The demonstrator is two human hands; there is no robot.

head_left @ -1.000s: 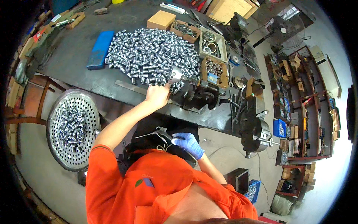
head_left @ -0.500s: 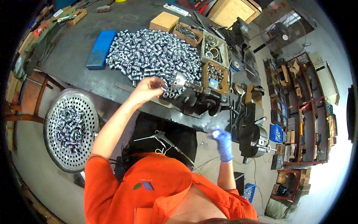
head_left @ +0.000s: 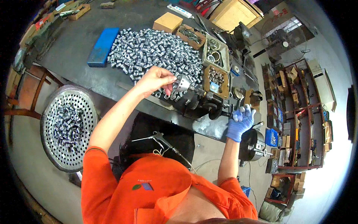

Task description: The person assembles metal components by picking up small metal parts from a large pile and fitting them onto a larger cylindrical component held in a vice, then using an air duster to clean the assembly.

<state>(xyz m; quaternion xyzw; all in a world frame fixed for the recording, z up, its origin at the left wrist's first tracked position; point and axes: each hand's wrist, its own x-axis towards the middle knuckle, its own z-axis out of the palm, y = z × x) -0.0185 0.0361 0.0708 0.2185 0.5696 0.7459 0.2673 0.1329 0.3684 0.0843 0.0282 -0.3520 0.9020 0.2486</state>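
Note:
My bare left hand (head_left: 156,80) is closed, thumb and fingertips pinched together at the face of a silver chuck (head_left: 181,83). Whatever lies between those fingertips is hidden. The chuck belongs to a dark bench-mounted spindle fixture (head_left: 209,104) at the bench's front edge. My right hand (head_left: 240,124), in a blue glove, is raised beside the right end of this fixture, its fingers apart and slightly bent; I see nothing in it. Behind the chuck spreads a big heap of shiny metal sleeves (head_left: 156,52), with a few loose ones below my left hand.
A perforated round metal tray (head_left: 48,128) at left carries more sleeves. Around the heap are a blue block (head_left: 103,47), a cardboard box (head_left: 167,22) and a parts box (head_left: 225,87). An air gun (head_left: 158,136) hangs below the bench edge. At right stands a dark machine chuck (head_left: 250,145).
My left hand has moved right and slightly up to the chuck's face. My gloved right hand has risen to the right, up beside the fixture's end.

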